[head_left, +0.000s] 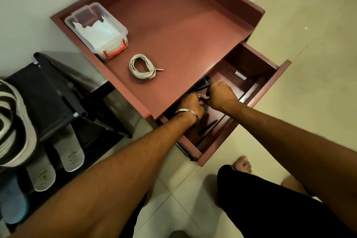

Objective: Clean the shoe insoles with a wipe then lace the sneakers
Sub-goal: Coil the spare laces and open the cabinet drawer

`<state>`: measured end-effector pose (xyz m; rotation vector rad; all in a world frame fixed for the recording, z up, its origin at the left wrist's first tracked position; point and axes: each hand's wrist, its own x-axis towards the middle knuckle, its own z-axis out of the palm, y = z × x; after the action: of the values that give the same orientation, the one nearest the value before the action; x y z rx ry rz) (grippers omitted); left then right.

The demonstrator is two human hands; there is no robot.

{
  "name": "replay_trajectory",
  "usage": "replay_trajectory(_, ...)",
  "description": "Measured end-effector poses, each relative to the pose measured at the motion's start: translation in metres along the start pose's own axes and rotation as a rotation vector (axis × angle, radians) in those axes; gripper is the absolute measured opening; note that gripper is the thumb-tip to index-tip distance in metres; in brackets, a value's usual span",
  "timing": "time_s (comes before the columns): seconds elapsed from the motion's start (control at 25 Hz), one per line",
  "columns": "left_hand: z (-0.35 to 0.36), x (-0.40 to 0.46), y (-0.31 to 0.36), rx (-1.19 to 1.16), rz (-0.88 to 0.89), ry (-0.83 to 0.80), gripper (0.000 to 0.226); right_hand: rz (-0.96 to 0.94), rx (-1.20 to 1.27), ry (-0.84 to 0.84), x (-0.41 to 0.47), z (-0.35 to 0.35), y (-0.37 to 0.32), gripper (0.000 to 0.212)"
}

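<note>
A coiled pale shoelace is laid on the reddish-brown table top, clear of both hands. A second pale lace is gripped between the left hand and right hand inside the open drawer, fingers of both curled round it. A remote, a pen and a small white item are also seen in the drawer. A clear box of wipes is set at the table's far-left corner. A dark shoe rack with grey slippers is placed beside the table, against a white wall, on pale floor tiles.
</note>
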<state>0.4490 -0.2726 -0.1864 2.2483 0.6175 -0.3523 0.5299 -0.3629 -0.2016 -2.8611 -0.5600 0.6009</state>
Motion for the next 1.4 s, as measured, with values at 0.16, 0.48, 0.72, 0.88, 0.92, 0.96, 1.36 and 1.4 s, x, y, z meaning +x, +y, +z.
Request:
replay_trajectory(0.16, -0.016, -0.03, 0.015, 0.118, 0.117, 0.012, 0.017, -0.036, -0.019, 0.022, -0.029, -0.029, -0.006, 0.022)
replay_trajectory(0.48, -0.097, -0.054, 0.017, 0.149, 0.141, 0.202, 0.015, -0.091, 0.036, 0.121, -0.058, -0.085, -0.041, 0.017)
replay_trajectory(0.72, -0.177, -0.032, -0.018, 0.276, 0.024, 0.427, 0.019, -0.168, 0.166, 0.152, -0.045, -0.103, -0.105, 0.014)
replay_trajectory(0.88, -0.194, -0.015, -0.041, 0.415, -0.07, 0.528, 0.03, -0.198, 0.177, 0.129, -0.02, -0.095, -0.144, 0.018)
replay_trajectory(0.92, -0.195, -0.012, -0.046, 0.465, -0.078, 0.537, 0.033, -0.186, 0.185, 0.121, -0.013, -0.091, -0.152, 0.02)
replay_trajectory(0.96, -0.195, -0.009, -0.049, 0.511, -0.085, 0.54, 0.036, -0.174, 0.194, 0.119, -0.007, -0.087, -0.159, 0.024)
replay_trajectory(1.36, -0.185, 0.004, -0.049, 0.672, -0.194, 0.481, 0.041, -0.175, 0.139, 0.117, 0.02, -0.06, -0.178, 0.029)
replay_trajectory(1.4, -0.183, 0.003, -0.049, 0.673, -0.19, 0.496, 0.035, -0.171, 0.147, 0.13, 0.02, -0.059, -0.177, 0.027)
